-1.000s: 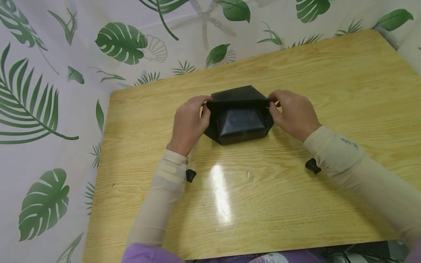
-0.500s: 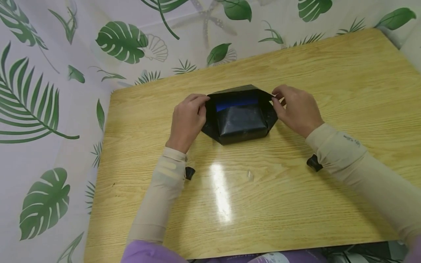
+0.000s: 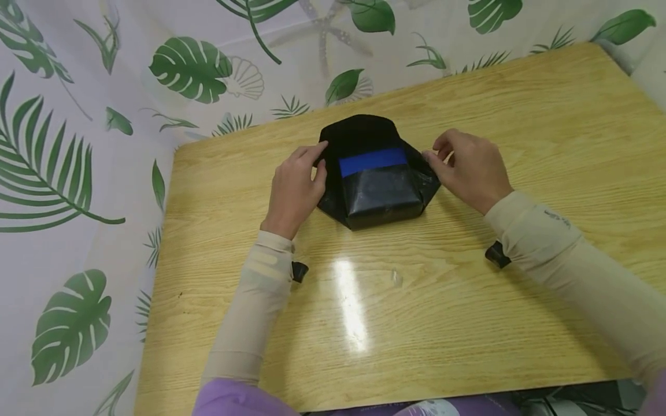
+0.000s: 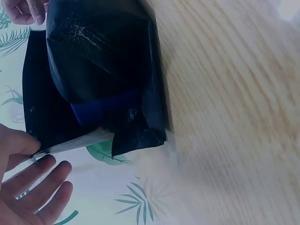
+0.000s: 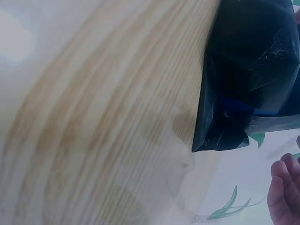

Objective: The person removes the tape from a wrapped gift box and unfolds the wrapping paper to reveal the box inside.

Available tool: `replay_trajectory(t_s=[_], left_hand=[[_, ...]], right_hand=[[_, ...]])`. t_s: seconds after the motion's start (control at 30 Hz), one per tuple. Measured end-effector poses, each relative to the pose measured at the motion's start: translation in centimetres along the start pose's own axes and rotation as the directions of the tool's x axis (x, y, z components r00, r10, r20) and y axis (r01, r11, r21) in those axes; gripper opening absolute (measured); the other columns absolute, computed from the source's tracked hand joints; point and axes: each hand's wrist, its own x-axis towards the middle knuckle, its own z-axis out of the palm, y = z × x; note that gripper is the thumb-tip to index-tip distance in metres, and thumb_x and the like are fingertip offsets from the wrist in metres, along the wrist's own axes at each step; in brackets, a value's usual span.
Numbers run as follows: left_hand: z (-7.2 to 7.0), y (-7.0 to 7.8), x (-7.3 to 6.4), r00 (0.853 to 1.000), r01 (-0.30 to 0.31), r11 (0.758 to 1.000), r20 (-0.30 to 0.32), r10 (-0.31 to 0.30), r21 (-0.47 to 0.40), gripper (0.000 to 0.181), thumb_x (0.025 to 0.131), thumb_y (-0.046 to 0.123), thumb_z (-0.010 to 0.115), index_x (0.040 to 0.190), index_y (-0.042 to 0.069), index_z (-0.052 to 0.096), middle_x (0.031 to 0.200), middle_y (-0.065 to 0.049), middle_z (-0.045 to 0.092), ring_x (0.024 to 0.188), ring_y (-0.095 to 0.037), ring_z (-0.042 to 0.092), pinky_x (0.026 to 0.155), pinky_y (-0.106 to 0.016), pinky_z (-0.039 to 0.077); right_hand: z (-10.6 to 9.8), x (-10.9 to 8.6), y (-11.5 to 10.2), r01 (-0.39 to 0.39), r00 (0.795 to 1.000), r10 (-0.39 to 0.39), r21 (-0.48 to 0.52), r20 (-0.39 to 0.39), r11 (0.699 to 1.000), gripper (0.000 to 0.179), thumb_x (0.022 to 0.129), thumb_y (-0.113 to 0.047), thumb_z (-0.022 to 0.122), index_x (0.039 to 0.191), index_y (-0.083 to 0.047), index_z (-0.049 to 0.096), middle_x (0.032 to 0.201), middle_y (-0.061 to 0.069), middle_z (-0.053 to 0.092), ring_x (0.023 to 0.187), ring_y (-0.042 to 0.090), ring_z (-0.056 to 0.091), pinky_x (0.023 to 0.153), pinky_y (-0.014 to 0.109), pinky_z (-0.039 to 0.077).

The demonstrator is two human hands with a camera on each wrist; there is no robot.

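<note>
On the table lies a glossy black wrapper (image 3: pixel 384 190) with creased sides and a raised back flap. A blue surface (image 3: pixel 373 162) shows inside it; what it belongs to is covered. My left hand (image 3: pixel 296 188) is at the flap's left side; in the left wrist view the wrapper's edge runs between its thumb and index finger. At the right side fold is my right hand (image 3: pixel 472 170), its fingers loosely bent and a gap between thumb and index finger. In the left wrist view that hand (image 4: pixel 26 10) appears just apart from the wrapper's edge.
The wood-grain table (image 3: pixel 447 323) reaches a leaf-patterned cloth (image 3: pixel 192 69) at the back and left. Below its front edge are dark cables (image 3: pixel 562 398). A small clear spot (image 3: pixel 396 278) lies in front of the wrapper.
The wrapper's back flap has lifted from folded forward to standing back, uncovering the blue surface. My right hand has shifted slightly up and outward, its thumb and index finger parting.
</note>
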Motion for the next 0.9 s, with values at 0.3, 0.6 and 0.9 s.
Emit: replay_trajectory(t_s=[0.3, 0.6, 0.9], left_hand=[[0.0, 0.1, -0.3, 0.996, 0.054, 0.993, -0.083, -0.045, 0.101, 0.036, 0.093, 0.019, 0.056, 0.127, 0.011, 0.061, 0.108, -0.011, 0.060, 0.078, -0.023, 0.058, 0.060, -0.033, 0.051], [0.2, 3.3, -2.0, 0.977, -0.213, 0.976, -0.001, 0.213, 0.053, 0.024, 0.093, 0.015, 0.057, 0.112, 0.007, 0.069, 0.092, -0.007, 0.061, 0.077, -0.019, 0.053, 0.065, -0.028, 0.047], [2.5, 4.0, -1.3, 0.912, -0.223, 0.974, 0.358, 0.198, 0.029, 0.040, 0.101, 0.028, 0.041, 0.138, 0.013, 0.050, 0.146, -0.013, 0.038, 0.136, -0.026, 0.034, 0.111, -0.035, 0.027]], right_hand=[[0.7, -0.9, -0.9, 0.141, 0.988, -0.147, 0.107, 0.055, 0.984, 0.017, 0.089, -0.022, 0.067, 0.092, -0.005, 0.065, 0.077, 0.003, 0.063, 0.063, 0.012, 0.056, 0.057, 0.029, 0.045], [1.5, -0.8, -1.4, 0.277, 0.958, -0.284, 0.146, 0.026, 0.950, 0.022, 0.084, -0.020, 0.073, 0.101, -0.006, 0.069, 0.093, 0.007, 0.064, 0.078, 0.021, 0.062, 0.068, 0.036, 0.051], [2.1, -0.5, -1.5, 0.170, 0.971, -0.182, 0.089, 0.156, 0.981, 0.035, 0.088, -0.027, 0.068, 0.113, -0.003, 0.067, 0.114, 0.016, 0.061, 0.102, 0.032, 0.061, 0.087, 0.048, 0.048]])
